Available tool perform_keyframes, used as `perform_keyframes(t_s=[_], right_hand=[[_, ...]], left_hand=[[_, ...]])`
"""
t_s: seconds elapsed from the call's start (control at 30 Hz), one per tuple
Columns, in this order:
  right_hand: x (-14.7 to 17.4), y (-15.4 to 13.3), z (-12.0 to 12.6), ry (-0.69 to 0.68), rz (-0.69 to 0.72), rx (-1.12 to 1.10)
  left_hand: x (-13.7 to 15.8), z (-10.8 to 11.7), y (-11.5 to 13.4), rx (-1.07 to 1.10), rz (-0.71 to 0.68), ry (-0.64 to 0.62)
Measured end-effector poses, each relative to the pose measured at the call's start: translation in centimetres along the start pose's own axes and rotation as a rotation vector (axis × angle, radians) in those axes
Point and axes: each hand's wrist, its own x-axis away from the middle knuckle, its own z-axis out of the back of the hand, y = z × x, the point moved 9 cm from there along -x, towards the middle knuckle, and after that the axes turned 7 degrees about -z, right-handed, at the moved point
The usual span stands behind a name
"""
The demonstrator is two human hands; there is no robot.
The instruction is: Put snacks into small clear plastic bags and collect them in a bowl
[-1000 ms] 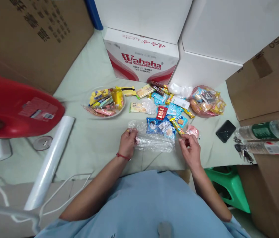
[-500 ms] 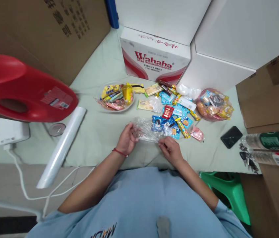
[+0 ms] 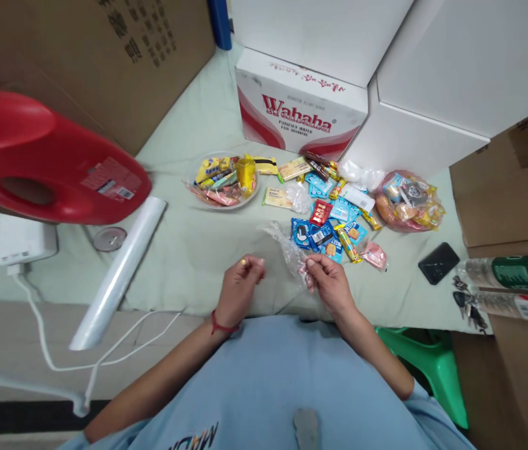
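Observation:
My right hand (image 3: 330, 282) pinches a crumpled piece of clear plastic film (image 3: 287, 247), which hangs from the fingertips toward the upper left. My left hand (image 3: 242, 284) is apart from it, fingers curled with the thumb against them, and nothing shows in them. Just beyond the film lie blue snack packets (image 3: 322, 236), a red packet (image 3: 320, 212) and a yellow wrapped bar (image 3: 347, 244). A pink packet (image 3: 374, 255) lies to the right of them. Farther back is a pale yellow biscuit packet (image 3: 277, 197) beside another wad of clear plastic (image 3: 299, 199).
A clear bowl of snacks (image 3: 202, 201) sits to the left, a wrapped bowl of snacks (image 3: 385, 219) to the right. A white film roll (image 3: 120, 269) and red jug (image 3: 71, 169) are at left; a phone (image 3: 438, 262), keys (image 3: 470, 303) and bottles (image 3: 517, 273) at right.
My left hand has let go of the plastic film and moved down and slightly left. The film, stretched between both hands before, now hangs from my right hand alone.

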Motion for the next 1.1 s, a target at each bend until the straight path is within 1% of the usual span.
perform_keyframes(t_s=[0.07,0.13,0.2,0.27,0.33,0.4,0.47,0.57,0.67,0.7,0.77,0.83,0.93,1.0,1.1], right_hand=[[0.1,0.0,-0.3,-0.008,0.007,0.012],[0.2,-0.1,-0.6,-0.016,0.026,0.059],[0.4,-0.5,-0.6,-0.013,0.081,0.146],[1.0,-1.8,-0.1,0.048,0.226,0.282],[2.2,-3.5,0.3,0.147,0.443,0.464],[3.6,-4.8,0.1,0.228,0.642,0.658],[4.5,-5.1,-0.6,0.267,0.764,0.839],[5.2,-4.7,-2.1,0.286,0.853,1.050],[5.5,-4.4,-3.1,0.250,0.883,1.100],[5.5,-4.4,-3.3,0.223,0.882,1.070],[5.4,-4.5,-3.1,0.148,0.847,0.941],[5.0,-4.7,-2.4,0.098,0.774,0.767],[4.1,-4.9,-0.6,0.143,0.647,0.585],[3.5,-4.9,0.2,0.184,0.584,0.530],[2.9,-4.8,0.0,0.157,0.536,0.490]], left_hand=[[0.2,-2.1,0.8,-0.064,0.009,-0.128],[0.1,-3.8,1.1,-0.114,0.012,-0.202],[-0.1,-5.1,0.9,-0.142,0.015,-0.264],[-0.4,-5.9,0.3,-0.140,0.033,-0.302],[-0.6,-6.0,-0.3,-0.107,0.053,-0.300],[-0.7,-6.0,-0.4,-0.044,0.059,-0.293],[-0.6,-6.3,-0.2,0.029,0.059,-0.297],[-0.5,-6.5,0.0,0.123,0.081,-0.253],[-0.5,-6.1,0.1,0.197,0.103,-0.165],[-0.5,-5.9,0.1,0.226,0.116,-0.141],[-0.3,-5.7,-0.2,0.296,0.167,-0.125],[-0.1,-5.7,-0.4,0.366,0.236,-0.137],[0.2,-5.7,-0.3,0.407,0.289,-0.165],[0.1,-5.6,-0.1,0.404,0.285,-0.182],[0.0,-5.8,0.3,0.367,0.235,-0.229]])
